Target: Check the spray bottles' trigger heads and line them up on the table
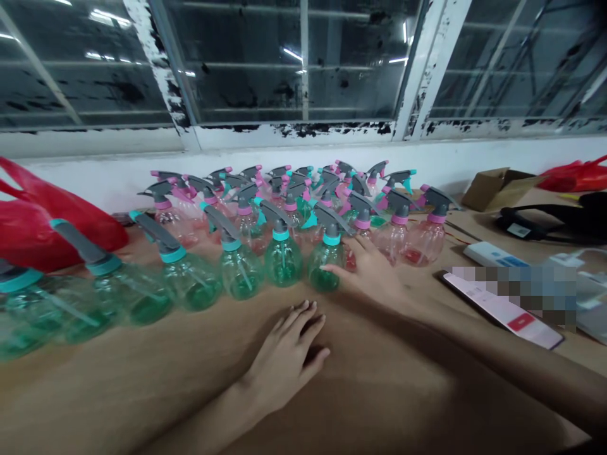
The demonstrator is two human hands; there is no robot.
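Observation:
Several clear spray bottles with grey trigger heads stand on a brown table [142, 379]. A front row of green ones runs from the left edge to the middle; pink ones crowd behind. My right hand [372, 275] rests against the rightmost green bottle [326, 262], thumb on its base and fingers spread round its far side. My left hand [284, 354] lies flat on the table just in front of the row, fingers stretched out, holding nothing.
A red plastic bag [42, 221] sits at the left by the wall. At the right lie a phone [502, 309], a white power strip [493, 254], a cardboard box [497, 188], a black strap and another red bag [576, 175]. Windows run along the back.

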